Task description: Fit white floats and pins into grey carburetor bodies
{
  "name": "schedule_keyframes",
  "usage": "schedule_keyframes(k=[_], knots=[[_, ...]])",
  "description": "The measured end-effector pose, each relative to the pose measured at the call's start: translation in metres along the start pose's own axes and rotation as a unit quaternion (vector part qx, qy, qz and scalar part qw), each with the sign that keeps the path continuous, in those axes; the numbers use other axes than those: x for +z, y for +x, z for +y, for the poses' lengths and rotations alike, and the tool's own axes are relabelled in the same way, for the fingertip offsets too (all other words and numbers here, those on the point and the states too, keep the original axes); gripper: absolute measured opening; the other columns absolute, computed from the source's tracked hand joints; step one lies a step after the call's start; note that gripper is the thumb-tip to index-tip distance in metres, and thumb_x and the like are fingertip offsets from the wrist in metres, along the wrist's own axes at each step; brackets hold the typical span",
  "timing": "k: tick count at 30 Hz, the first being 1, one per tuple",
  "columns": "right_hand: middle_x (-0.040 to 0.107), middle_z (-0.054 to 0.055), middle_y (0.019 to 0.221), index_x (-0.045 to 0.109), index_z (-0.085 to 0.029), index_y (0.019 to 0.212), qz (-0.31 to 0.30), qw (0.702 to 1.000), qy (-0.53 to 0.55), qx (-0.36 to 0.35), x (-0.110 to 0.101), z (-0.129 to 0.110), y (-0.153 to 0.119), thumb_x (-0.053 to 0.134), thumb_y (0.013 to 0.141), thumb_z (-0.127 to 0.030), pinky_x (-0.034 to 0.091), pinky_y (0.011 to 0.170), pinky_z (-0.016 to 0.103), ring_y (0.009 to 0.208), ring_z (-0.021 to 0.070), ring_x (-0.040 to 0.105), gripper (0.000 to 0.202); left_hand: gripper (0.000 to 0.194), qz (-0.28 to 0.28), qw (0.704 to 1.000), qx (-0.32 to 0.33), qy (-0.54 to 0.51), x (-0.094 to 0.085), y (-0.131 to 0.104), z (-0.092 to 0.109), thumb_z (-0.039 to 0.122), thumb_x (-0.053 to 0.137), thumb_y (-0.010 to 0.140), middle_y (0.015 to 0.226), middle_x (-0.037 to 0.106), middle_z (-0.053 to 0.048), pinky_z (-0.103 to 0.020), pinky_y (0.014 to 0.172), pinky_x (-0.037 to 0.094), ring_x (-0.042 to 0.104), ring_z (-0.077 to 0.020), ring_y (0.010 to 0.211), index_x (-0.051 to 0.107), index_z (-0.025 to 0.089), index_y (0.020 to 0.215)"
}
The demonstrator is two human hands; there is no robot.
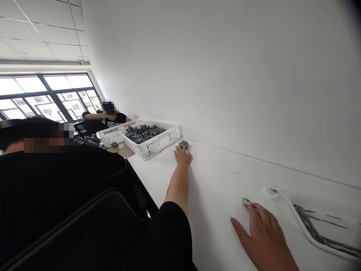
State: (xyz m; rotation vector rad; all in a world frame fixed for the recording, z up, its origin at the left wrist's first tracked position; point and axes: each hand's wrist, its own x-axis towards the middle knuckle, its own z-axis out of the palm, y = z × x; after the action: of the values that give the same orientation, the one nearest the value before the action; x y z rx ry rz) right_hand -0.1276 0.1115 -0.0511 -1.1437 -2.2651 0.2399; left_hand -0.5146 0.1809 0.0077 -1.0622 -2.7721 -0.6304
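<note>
My left hand [183, 155] reaches far forward over the white table [217, 180], its fingers spread and touching a small dark grey metal part [184, 144] near the wall. Nearer to me, my right hand [262, 231] has its thumb stretched away to the left. Its index fingertip rests at a small clear and metallic piece [246, 202] on the table. Right of that hand lies another small metal piece [274, 191] on something white and cloudy.
A white plastic basket [160, 145] full of dark metal parts stands by the wall. Long thin metal rods [318, 235] lie in a white-rimmed tray at the right. One person in black [56, 188] sits close on the left, another [115, 118] farther back.
</note>
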Motion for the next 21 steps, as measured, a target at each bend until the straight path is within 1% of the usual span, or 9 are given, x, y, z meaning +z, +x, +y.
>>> schedule_keyframes(k=[2,3,7,9,12,15,17,19,21], knots=[[0.053,0.021,0.142,0.063,-0.011,0.13,-0.006,1.0,0.01,-0.002,0.001,0.003,-0.001,0.034,0.094,-0.062,0.042,0.111,0.056,0.138,0.0375,0.043,0.069,0.067,0.004,1.0,0.005,0.004,0.0,0.001,-0.001,0.036,0.049,0.09,0.17,0.023,-0.012,-0.057,0.128,0.012,0.009,-0.0329,0.16,0.037,0.021,0.155],[0.054,0.02,0.141,0.064,-0.012,0.128,-0.01,1.0,0.015,-0.005,0.0,0.004,-0.002,0.034,0.093,-0.062,0.043,0.111,0.057,0.138,0.0372,0.043,0.068,0.067,0.008,1.0,0.006,0.005,0.0,0.001,-0.002,0.035,0.048,0.09,0.17,0.023,-0.012,-0.055,0.128,0.011,0.009,-0.0323,0.16,0.038,0.02,0.154],[0.059,0.019,0.138,0.066,-0.012,0.125,-0.029,0.999,0.031,-0.016,-0.007,0.006,0.0,0.039,0.088,-0.064,0.043,0.112,0.058,0.137,0.0373,0.046,0.069,0.068,0.019,1.0,0.017,0.002,-0.001,-0.002,-0.002,0.031,0.048,0.089,0.168,0.027,-0.015,-0.05,0.129,0.014,0.016,-0.0321,0.159,0.038,0.014,0.154],[0.06,0.019,0.137,0.065,-0.011,0.127,-0.035,0.999,0.035,-0.017,-0.01,0.006,0.002,0.04,0.087,-0.064,0.044,0.113,0.059,0.136,0.038,0.048,0.071,0.07,0.029,0.999,0.026,0.0,-0.002,-0.002,-0.002,0.028,0.049,0.088,0.168,0.027,-0.014,-0.047,0.129,0.014,0.018,-0.0311,0.158,0.036,0.014,0.156],[0.06,0.018,0.14,0.062,-0.01,0.134,-0.049,0.998,0.032,-0.023,-0.011,0.007,0.003,0.04,0.089,-0.062,0.044,0.112,0.059,0.136,0.0384,0.049,0.072,0.072,0.043,0.999,0.031,-0.005,-0.003,0.002,-0.002,0.027,0.051,0.088,0.17,0.023,-0.013,-0.047,0.129,0.014,0.017,-0.0309,0.158,0.033,0.017,0.158],[0.059,0.017,0.143,0.061,-0.011,0.137,-0.054,0.998,0.013,-0.02,-0.009,0.009,0.001,0.039,0.092,-0.061,0.045,0.113,0.059,0.138,0.0389,0.049,0.071,0.069,0.048,0.998,0.033,-0.01,-0.003,0.008,-0.002,0.031,0.053,0.089,0.169,0.024,-0.014,-0.051,0.126,0.02,0.019,-0.0332,0.157,0.038,0.023,0.156],[0.058,0.017,0.145,0.06,-0.01,0.138,-0.053,0.998,-0.004,-0.019,-0.01,0.009,-0.002,0.038,0.094,-0.06,0.044,0.114,0.058,0.139,0.0387,0.049,0.071,0.069,0.056,0.998,0.035,-0.016,-0.002,0.013,-0.002,0.035,0.055,0.089,0.169,0.023,-0.014,-0.054,0.125,0.023,0.02,-0.0354,0.156,0.037,0.025,0.156],[0.056,0.016,0.148,0.059,-0.01,0.141,-0.065,0.997,-0.019,-0.024,-0.013,0.007,-0.005,0.037,0.096,-0.058,0.043,0.116,0.056,0.141,0.0379,0.047,0.07,0.074,0.067,0.997,0.039,-0.025,0.0,0.021,-0.004,0.041,0.06,0.088,0.168,0.023,-0.015,-0.055,0.124,0.023,0.02,-0.0371,0.155,0.034,0.027,0.157],[0.053,0.014,0.151,0.058,-0.01,0.144,-0.081,0.996,-0.03,-0.017,-0.015,0.003,-0.007,0.034,0.098,-0.057,0.042,0.118,0.054,0.143,0.0373,0.045,0.069,0.072,0.066,0.996,0.046,-0.035,0.003,0.031,-0.007,0.047,0.064,0.087,0.167,0.025,-0.013,-0.054,0.122,0.027,0.022,-0.0371,0.154,0.041,0.029,0.152]])
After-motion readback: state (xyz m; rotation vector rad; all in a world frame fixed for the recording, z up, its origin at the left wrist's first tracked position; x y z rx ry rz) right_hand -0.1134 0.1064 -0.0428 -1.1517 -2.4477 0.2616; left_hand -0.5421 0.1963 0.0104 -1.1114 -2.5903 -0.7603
